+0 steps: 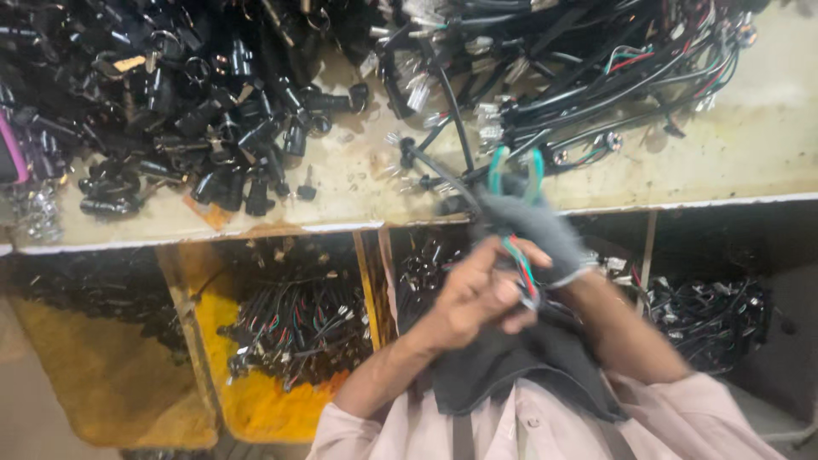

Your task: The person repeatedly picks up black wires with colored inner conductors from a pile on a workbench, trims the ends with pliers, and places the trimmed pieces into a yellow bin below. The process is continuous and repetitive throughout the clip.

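Observation:
My left hand (479, 294) is bare and pinches a small bundle of red, green and white wires (520, 266) just in front of my chest. My right hand (532, 223) wears a grey knit glove and is shut on a pair of teal-handled pliers (515, 172), whose handles stick up above the glove. The pliers' jaws are hidden by the glove and the wires. Both hands meet at the wire bundle, below the front edge of the workbench (341, 183).
A heap of black plastic connectors and keys (183, 111) covers the bench's left. Tangled black cable harnesses (579, 77) with coloured leads lie at the right. Under the bench, yellow bins (256, 400) hold more wire harnesses (298, 328); another pile (707, 319) lies at the lower right.

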`<state>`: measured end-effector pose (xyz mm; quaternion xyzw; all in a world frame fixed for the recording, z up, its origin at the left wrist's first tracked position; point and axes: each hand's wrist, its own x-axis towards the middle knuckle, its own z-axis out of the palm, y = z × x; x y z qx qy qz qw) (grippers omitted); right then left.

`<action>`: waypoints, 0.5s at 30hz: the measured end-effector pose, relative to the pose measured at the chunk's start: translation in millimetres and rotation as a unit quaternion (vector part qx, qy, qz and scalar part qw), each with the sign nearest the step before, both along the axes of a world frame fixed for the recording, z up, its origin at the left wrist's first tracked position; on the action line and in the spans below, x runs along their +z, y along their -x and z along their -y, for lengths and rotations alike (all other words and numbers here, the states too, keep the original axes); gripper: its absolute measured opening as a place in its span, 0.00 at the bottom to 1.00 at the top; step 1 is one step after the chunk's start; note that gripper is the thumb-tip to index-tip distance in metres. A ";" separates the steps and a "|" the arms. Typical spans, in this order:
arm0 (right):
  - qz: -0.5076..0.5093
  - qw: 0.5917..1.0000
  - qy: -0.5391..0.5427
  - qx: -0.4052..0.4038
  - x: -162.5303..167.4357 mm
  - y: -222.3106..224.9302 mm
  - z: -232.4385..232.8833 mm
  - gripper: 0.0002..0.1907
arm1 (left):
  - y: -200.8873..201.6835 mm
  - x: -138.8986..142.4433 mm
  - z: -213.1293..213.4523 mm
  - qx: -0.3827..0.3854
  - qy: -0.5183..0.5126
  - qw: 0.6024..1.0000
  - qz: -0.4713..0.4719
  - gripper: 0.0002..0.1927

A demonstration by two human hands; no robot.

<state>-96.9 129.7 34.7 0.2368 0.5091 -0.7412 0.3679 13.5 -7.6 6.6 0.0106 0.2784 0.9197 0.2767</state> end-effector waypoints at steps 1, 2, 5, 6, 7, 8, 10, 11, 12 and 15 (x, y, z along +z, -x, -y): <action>-0.116 0.992 -0.047 0.017 -6.6 -4.6 0.2 0.10 | -0.1 2.7 1.1 -0.021 -0.023 0.999 0.009 0.30; -0.224 0.969 -0.093 0.038 -15.1 -10.5 2.1 0.09 | 0.2 5.5 0.5 -0.019 -0.025 0.999 0.009 0.30; -0.524 0.822 -0.202 0.088 -34.9 -24.7 -3.8 0.10 | -3.1 18.2 13.4 0.026 -0.049 0.998 0.015 0.29; -0.616 0.746 -0.235 0.094 -37.6 -25.1 -10.6 0.10 | -2.6 22.8 18.7 0.063 -0.079 0.995 0.014 0.28; -0.562 0.780 -0.248 0.120 -39.2 -22.1 -17.5 0.09 | -0.8 27.0 19.2 0.098 -0.110 0.989 0.016 0.27; -0.505 0.809 -0.261 0.147 -37.1 -17.3 -28.0 0.08 | 0.1 30.8 22.0 0.099 0.071 0.981 -0.149 0.25; -0.460 0.817 -0.303 0.168 -28.5 -0.3 -49.4 0.03 | 6.2 34.0 17.4 0.027 0.394 0.842 -0.368 0.24; -0.462 0.806 -0.331 0.164 -22.5 5.0 -58.3 0.03 | 8.6 33.8 16.3 -0.043 0.517 0.734 -0.437 0.26; -0.446 0.786 -0.387 0.182 -17.2 8.3 -65.7 0.04 | 10.6 32.3 12.4 -0.178 0.604 0.654 -0.419 0.32; -0.523 0.704 -0.407 0.254 -6.8 13.4 -75.9 0.14 | 11.2 25.3 20.1 -0.205 0.702 0.562 -0.387 0.21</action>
